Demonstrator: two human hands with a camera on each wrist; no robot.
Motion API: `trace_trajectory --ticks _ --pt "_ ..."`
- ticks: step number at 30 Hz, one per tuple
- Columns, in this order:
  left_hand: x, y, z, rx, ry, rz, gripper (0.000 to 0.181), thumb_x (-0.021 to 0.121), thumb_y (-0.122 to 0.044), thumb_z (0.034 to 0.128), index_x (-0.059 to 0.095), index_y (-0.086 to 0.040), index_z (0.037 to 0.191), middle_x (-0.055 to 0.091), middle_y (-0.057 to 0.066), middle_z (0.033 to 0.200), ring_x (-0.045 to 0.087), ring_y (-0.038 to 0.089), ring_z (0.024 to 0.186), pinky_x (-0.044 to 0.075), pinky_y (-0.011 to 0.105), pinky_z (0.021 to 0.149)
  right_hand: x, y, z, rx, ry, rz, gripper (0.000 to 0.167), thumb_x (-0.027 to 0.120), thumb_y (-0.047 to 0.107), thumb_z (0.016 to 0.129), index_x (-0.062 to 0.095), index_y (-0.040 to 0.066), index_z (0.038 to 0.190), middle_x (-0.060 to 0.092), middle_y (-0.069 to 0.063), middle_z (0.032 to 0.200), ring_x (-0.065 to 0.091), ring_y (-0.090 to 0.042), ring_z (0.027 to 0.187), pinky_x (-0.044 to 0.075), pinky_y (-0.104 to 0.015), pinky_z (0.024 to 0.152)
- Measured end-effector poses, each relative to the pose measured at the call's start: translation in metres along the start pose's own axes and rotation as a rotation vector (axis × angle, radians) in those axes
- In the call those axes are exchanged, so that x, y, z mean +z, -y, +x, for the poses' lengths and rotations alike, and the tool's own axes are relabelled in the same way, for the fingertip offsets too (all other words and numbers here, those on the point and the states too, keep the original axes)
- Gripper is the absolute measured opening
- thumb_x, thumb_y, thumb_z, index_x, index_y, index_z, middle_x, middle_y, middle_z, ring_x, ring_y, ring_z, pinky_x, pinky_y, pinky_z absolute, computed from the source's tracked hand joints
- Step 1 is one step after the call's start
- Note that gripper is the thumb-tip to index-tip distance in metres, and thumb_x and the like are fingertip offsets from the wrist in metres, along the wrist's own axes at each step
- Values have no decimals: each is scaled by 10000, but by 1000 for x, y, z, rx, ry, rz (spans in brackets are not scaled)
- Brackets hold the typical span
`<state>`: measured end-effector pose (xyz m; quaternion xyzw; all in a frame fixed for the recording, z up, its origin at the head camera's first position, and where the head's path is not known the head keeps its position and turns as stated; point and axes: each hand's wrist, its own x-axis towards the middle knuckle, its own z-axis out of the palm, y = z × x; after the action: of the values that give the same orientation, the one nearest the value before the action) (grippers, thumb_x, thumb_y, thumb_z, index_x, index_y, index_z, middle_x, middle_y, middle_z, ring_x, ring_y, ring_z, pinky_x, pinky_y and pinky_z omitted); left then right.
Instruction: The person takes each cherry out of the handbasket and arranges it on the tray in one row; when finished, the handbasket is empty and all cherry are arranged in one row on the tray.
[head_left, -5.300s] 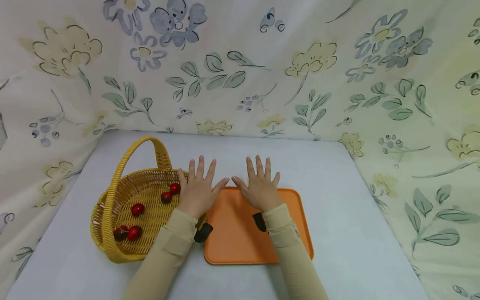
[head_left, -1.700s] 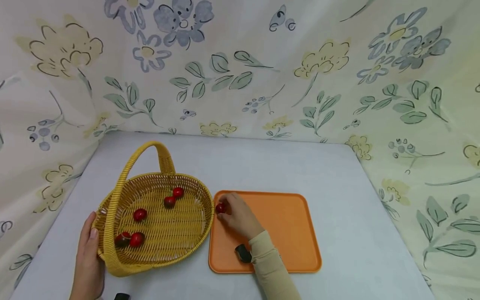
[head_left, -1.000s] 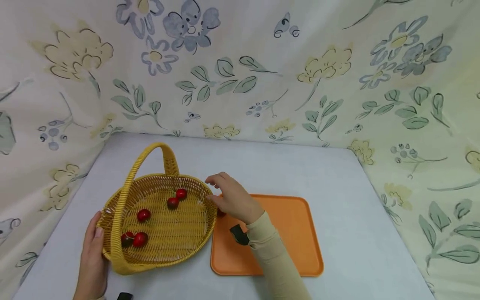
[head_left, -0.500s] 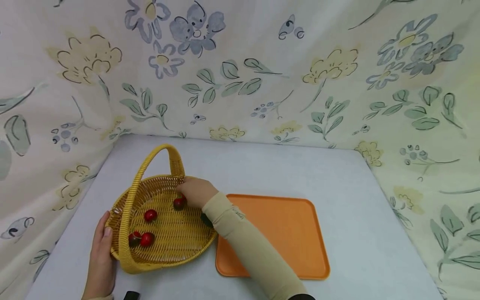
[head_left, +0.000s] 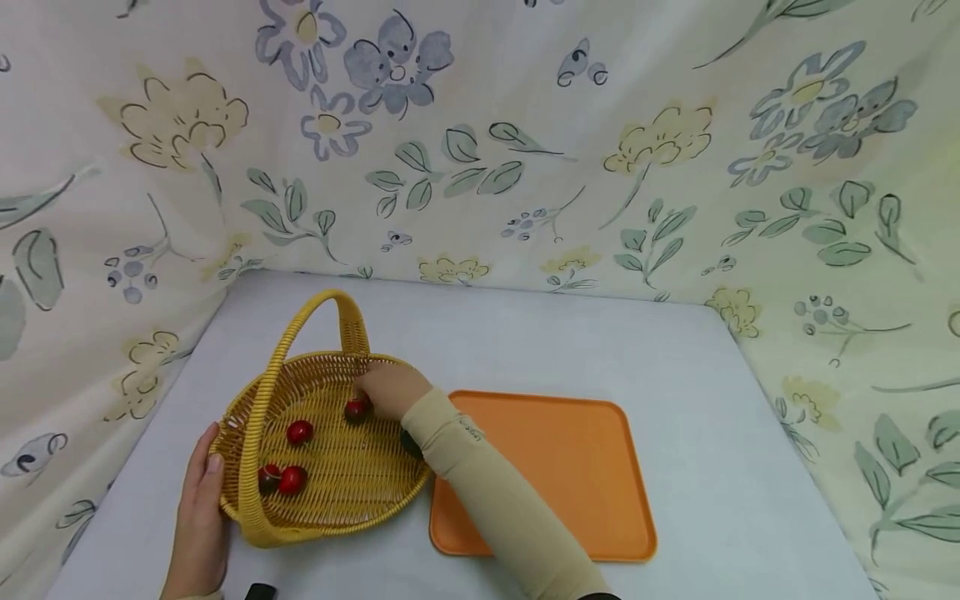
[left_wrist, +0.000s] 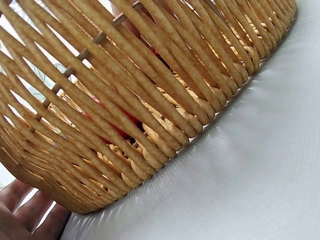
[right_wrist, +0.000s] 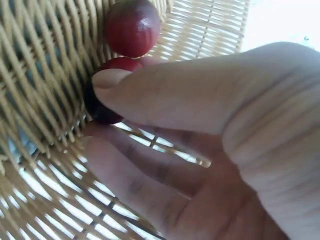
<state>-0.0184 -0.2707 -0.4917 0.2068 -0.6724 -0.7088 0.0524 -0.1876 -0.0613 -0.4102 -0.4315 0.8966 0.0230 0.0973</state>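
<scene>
Right wrist view shows the grip best: the right hand (right_wrist: 230, 165) pinches a dark-red cherry (right_wrist: 102, 107), its thumb laid across the fruit, close against the woven wall of the yellow basket (head_left: 352, 492); where the opposing fingertip meets it is hidden. For a sure hold, thumb and fingertip should press on opposite sides, just firmly enough to stop it rolling, since so round and smooth a thing would likely slip out of a lopsided squeeze. A second cherry (right_wrist: 134, 27) sits just beside it, so lifting straight up off the weave should avoid nudging that neighbour. Three more cherries (head_left: 300, 432) lie nearer the handle (head_left: 252, 450), apart from the pinch. The left hand (head_left: 201, 508) rests along the basket's outer left side, fingers fairly straight against it rather than clenched; light, even pressure there is best, as a shove could slide the basket over the white tabletop (head_left: 525, 333). The sleeved right arm (head_left: 497, 492) reaches across the orange tray (head_left: 570, 467), so the wrist ought to stay above the basket's rim.
</scene>
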Motion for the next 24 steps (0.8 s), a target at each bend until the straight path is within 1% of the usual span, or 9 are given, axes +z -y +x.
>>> trace_trajectory --ticks 3,6,8,10,12,14,17,20,24 --pt "0 0 0 -1 2 2 554 297 -487 1018 90 -392 1523 -9 -172 1585 58 97 1462 241 86 1045 -3 -7 -4 -37 9 104 96 668 108 878 671 165 956 618 78 873 536 -51 809 419 -165 699" --pt "0 0 0 2 11 -1 551 292 -474 1023 80 -389 1524 -24 -169 1586 43 84 1459 221 86 1055 -13 -15 -16 -50 16 224 73 647 105 886 626 134 949 564 46 838 477 -71 744 384 -188 645" --pt "0 0 0 7 15 -2 544 288 -463 1027 78 -391 1524 -29 -170 1585 40 67 1453 206 76 1055 -22 -20 -29 -41 -3 284 105 639 135 905 625 131 1010 567 34 885 484 -76 775 391 -188 665" --pt "-1 1 0 13 17 5 541 285 -451 1031 76 -385 1525 -32 -159 1587 39 61 1448 201 67 1049 -29 -27 -46 -25 -39 343 184 647 171 917 625 133 1095 583 29 975 518 -73 845 424 -182 718" --pt "-2 0 1 13 24 6 538 285 -444 1032 77 -386 1525 -31 -159 1586 45 54 1443 209 58 1037 -34 -35 -66 -1 -85 424 268 653 189 919 614 122 1175 585 21 1060 550 -83 920 455 -188 773" --pt "-2 0 2 11 30 2 538 288 -437 1034 79 -382 1526 -26 -148 1588 59 63 1442 229 57 1026 -36 -46 -88 28 -145 518 281 656 176 917 603 116 1186 584 10 1103 574 -105 943 477 -203 783" --pt "-1 0 3 -2 14 -22 537 313 -423 1033 99 -377 1524 3 -136 1586 94 69 1437 271 55 1001 -31 -63 -119 91 -235 638 281 658 157 913 591 119 1183 579 0 1120 593 -135 940 497 -232 754" --pt "-1 1 4 -14 -22 -58 534 349 -389 1034 133 -363 1522 77 -82 1574 179 81 1409 354 55 925 -18 -79 -144 178 -298 684 282 663 144 908 586 122 1178 574 -7 1124 600 -150 920 505 -258 725" --pt "-1 1 5 -14 -68 -88 519 381 -344 1034 183 -346 1514 204 -31 1500 342 57 1281 427 54 789 9 -90 -164 293 -285 699 276 676 141 899 592 113 1160 572 -10 1101 596 -167 929 512 -286 735"
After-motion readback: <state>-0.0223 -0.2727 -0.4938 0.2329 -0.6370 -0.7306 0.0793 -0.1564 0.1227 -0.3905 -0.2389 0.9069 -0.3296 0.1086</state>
